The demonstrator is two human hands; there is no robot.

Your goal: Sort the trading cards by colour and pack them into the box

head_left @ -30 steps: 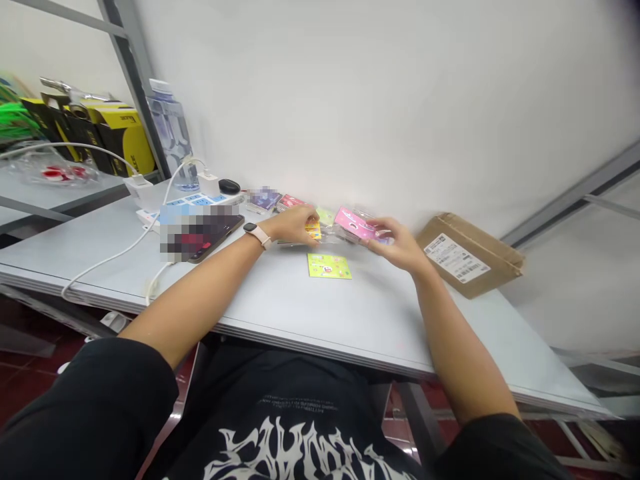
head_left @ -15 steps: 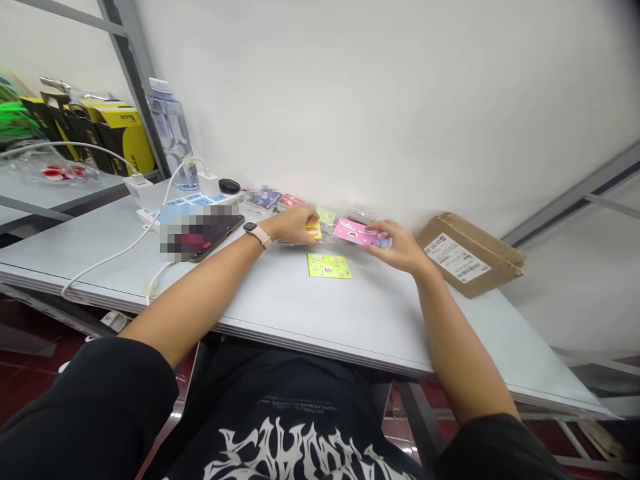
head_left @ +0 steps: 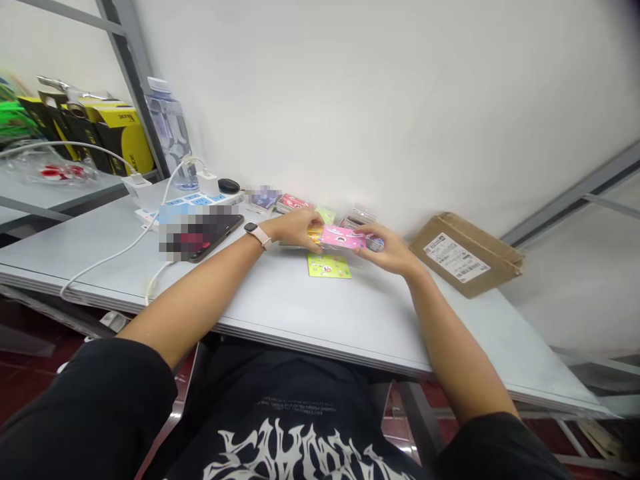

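A pink card (head_left: pixel 344 237) is held at its right end by my right hand (head_left: pixel 385 248), fingers closed on it. My left hand (head_left: pixel 300 230) is curled around a yellow card (head_left: pixel 315 235), just left of the pink one, and its fingertips are at the pink card's left end. Below them a green card (head_left: pixel 329 267) lies flat on the white table. Behind my hands, near the wall, are a red card stack (head_left: pixel 293 203), a dark blue stack (head_left: pixel 263 199) and another stack (head_left: pixel 361 217), partly hidden.
A cardboard box (head_left: pixel 465 257) leans by the wall at right. To the left are a phone (head_left: pixel 217 237), a power strip (head_left: pixel 193 202), white cables, a black oval case (head_left: pixel 229 186) and a water bottle (head_left: pixel 173 133).
My right hand has moved left with the pink card, bringing it to my left hand. My left hand has shifted slightly right. The green card has stayed put.
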